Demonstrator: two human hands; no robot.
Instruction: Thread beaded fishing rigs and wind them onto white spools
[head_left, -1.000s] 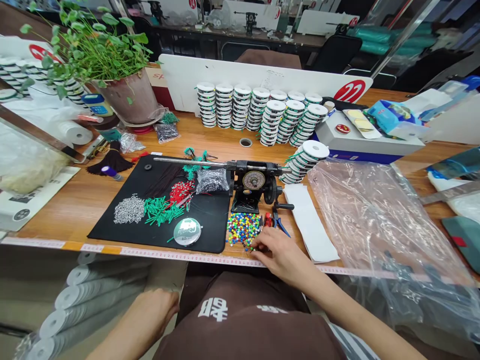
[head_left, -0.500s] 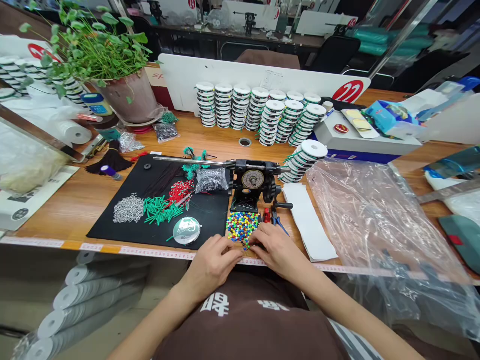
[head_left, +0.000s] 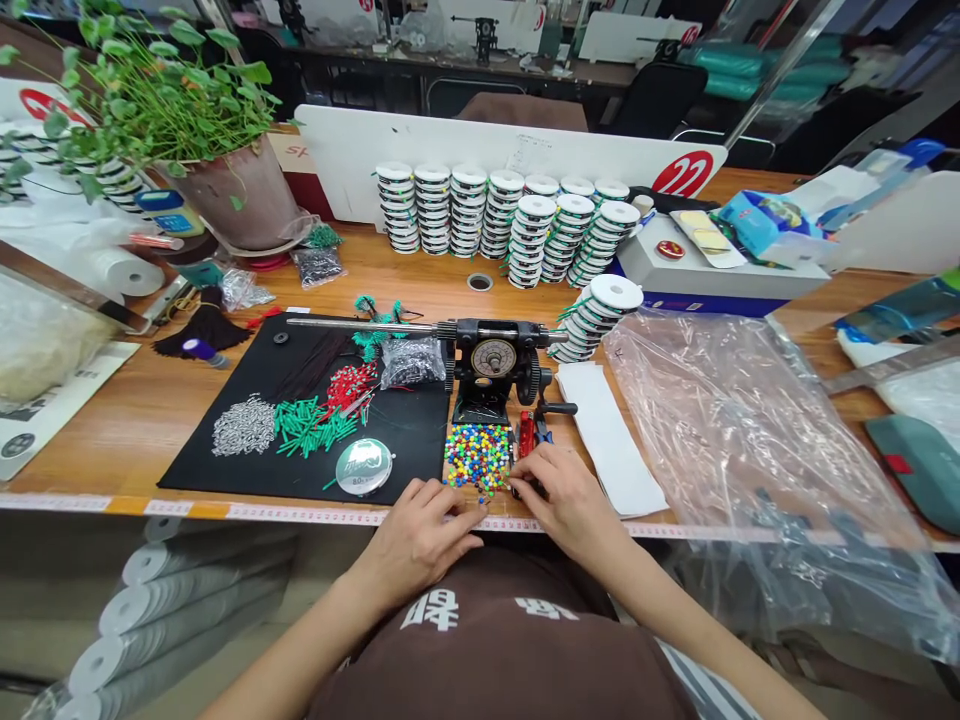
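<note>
A pile of small multicoloured beads [head_left: 478, 456] lies at the table's front edge. To its lower left, my left hand [head_left: 427, 530] rests on the edge, palm down, fingers loosely bent and apart, with nothing seen in it. My right hand [head_left: 562, 492] is at the pile's right side, its fingers curved, with a gap between thumb and forefinger. Close beyond that hand lie a red-handled tool [head_left: 526, 432] and a blue-handled tool [head_left: 544, 436], both partly hidden. A black hand-cranked winding machine [head_left: 491, 365] stands behind the beads.
The black mat [head_left: 251, 470] at left bears grey pieces [head_left: 244, 425], green tubes [head_left: 311, 428], red pieces [head_left: 351, 388] and a round line spool [head_left: 364, 467]. Stacked white spools [head_left: 536, 240] stand behind. Folded white paper [head_left: 611, 440] and a clear plastic sheet [head_left: 705, 410] lie right.
My right hand has drawn slightly back from the beads, and its thumb and forefinger are further apart. The red-handled tool shows more. My left hand has hardly moved; the view has shifted slightly.
</note>
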